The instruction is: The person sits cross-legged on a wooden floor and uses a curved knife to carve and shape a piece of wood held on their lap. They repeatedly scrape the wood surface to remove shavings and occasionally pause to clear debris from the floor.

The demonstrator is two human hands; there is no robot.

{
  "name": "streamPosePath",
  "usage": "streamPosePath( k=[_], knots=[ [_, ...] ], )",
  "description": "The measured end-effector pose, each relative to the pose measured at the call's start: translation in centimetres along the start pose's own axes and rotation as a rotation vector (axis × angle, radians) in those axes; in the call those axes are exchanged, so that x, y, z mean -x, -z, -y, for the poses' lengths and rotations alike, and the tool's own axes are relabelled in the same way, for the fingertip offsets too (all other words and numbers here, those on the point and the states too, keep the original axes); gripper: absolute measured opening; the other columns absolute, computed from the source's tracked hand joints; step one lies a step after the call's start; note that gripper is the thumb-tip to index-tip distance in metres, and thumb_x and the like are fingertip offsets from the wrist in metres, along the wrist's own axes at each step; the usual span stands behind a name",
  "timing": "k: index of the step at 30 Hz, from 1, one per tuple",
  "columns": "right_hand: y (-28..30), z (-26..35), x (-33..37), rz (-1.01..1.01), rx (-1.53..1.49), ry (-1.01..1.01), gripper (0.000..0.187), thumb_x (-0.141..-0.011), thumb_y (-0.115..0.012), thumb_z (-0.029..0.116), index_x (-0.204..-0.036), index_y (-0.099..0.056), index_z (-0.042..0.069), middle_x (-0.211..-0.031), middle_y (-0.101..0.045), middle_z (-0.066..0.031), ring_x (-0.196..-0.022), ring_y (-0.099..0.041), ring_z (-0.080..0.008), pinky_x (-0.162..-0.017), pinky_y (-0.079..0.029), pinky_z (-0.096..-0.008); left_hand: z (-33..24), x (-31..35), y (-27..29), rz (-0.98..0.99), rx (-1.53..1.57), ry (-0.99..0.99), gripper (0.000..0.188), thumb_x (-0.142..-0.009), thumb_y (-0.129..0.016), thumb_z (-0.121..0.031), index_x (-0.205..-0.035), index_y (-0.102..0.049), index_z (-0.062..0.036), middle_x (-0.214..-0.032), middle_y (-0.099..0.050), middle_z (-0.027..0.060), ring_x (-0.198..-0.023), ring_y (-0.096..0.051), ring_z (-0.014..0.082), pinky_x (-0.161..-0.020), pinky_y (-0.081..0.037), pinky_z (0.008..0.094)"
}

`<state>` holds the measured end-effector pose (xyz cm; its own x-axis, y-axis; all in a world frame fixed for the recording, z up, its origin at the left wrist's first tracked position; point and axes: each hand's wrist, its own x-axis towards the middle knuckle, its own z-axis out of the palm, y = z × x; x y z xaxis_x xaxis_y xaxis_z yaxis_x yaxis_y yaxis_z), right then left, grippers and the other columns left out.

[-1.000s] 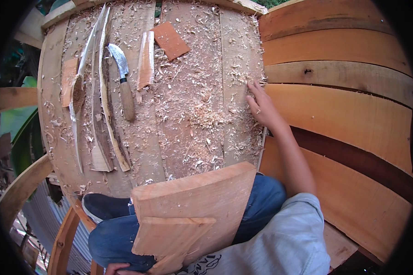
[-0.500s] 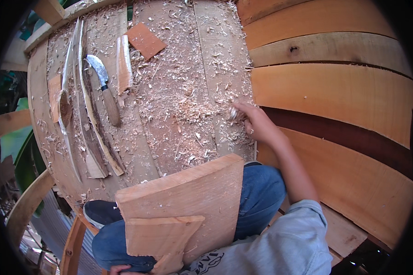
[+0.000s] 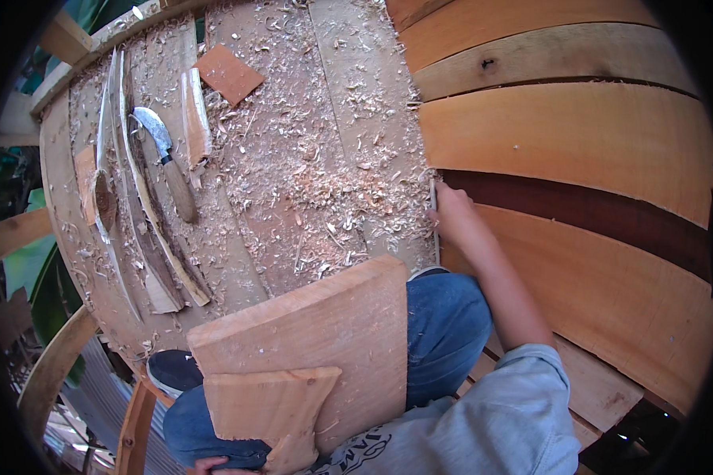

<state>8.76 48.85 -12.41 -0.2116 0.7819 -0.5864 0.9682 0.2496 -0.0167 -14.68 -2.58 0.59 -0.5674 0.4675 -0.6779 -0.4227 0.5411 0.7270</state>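
Observation:
My right hand (image 3: 454, 212) is at the right edge of the plank floor (image 3: 249, 273), beside the gap under the wall boards. Its thumb is against the floor's edge strip; the other fingers are mostly hidden, so what they hold does not show. At the bottom edge, only part of my left hand (image 3: 218, 465) is in view beside my jeans. A thick wooden board (image 3: 364, 340) leans across my lap, with a smaller cut wooden piece (image 3: 265, 400) lying on it. Pale wood shavings (image 3: 348, 186) cover much of the floor.
At the left lie a curved knife (image 3: 166, 162) with a wooden handle, long split wood strips (image 3: 146, 214) and a roughly carved spoon (image 3: 103, 198). A short wood piece (image 3: 196, 119) and a reddish square (image 3: 230, 74) lie farther off. Wall boards (image 3: 562, 142) rise at the right.
My right hand has moved right, from the shavings to the floor's edge. The pale stuff seen at its fingers before no longer shows there. The view has shifted slightly.

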Motion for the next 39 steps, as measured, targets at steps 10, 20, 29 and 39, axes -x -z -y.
streamPosePath(
  k=[10,20,29,39],
  knots=[
    [1.5,2.1,1.3,-0.072,0.018,0.037,0.023,-0.084,-0.061,0.014,-0.098,-0.057,-0.004,-0.097,-0.064,-0.0301,-0.096,-0.061,-0.0465,-0.085,-0.049,-0.0520,0.3,0.1,-0.4,0.009,-0.009,-0.068,0.079,-0.086,-0.050,-0.070,-0.119,-0.049,0.0015,-0.071,-0.068,0.0242,-0.063,-0.068,0.0281,-0.070,-0.053,0.0336],
    [1.9,2.4,1.0,0.003,0.094,-0.003,0.034,-0.082,-0.063,0.013,-0.108,-0.049,-0.004,-0.101,-0.063,-0.0322,-0.101,-0.060,-0.0463,-0.087,-0.049,-0.0514,1.3,0.3,0.5,0.044,0.066,-0.045,0.088,-0.078,-0.058,-0.072,-0.121,-0.047,0.0033,-0.073,-0.068,0.0235,-0.065,-0.069,0.0274,-0.063,-0.056,0.0330],
    [-0.4,1.7,-0.9,-0.042,0.132,0.010,0.033,-0.081,-0.058,0.002,-0.110,-0.042,0.004,-0.094,-0.064,-0.0274,-0.095,-0.061,-0.0471,-0.081,-0.049,-0.0534,-0.2,0.0,-0.3,0.068,0.149,0.031,0.088,-0.077,-0.059,-0.073,-0.118,-0.048,0.0048,-0.074,-0.067,0.0278,-0.065,-0.069,0.0318,-0.060,-0.059,0.0374],
    [3.5,6.0,-3.0,-0.218,0.209,0.267,0.023,-0.082,-0.060,0.008,-0.103,-0.053,0.003,-0.089,-0.065,-0.0232,-0.087,-0.064,-0.0434,-0.076,-0.052,-0.0475,1.9,-0.1,0.5,0.108,0.221,-0.011,0.095,-0.073,-0.063,-0.073,-0.118,-0.047,0.0097,-0.074,-0.066,0.0275,-0.067,-0.070,0.0342,-0.062,-0.061,0.0422]
  ],
)
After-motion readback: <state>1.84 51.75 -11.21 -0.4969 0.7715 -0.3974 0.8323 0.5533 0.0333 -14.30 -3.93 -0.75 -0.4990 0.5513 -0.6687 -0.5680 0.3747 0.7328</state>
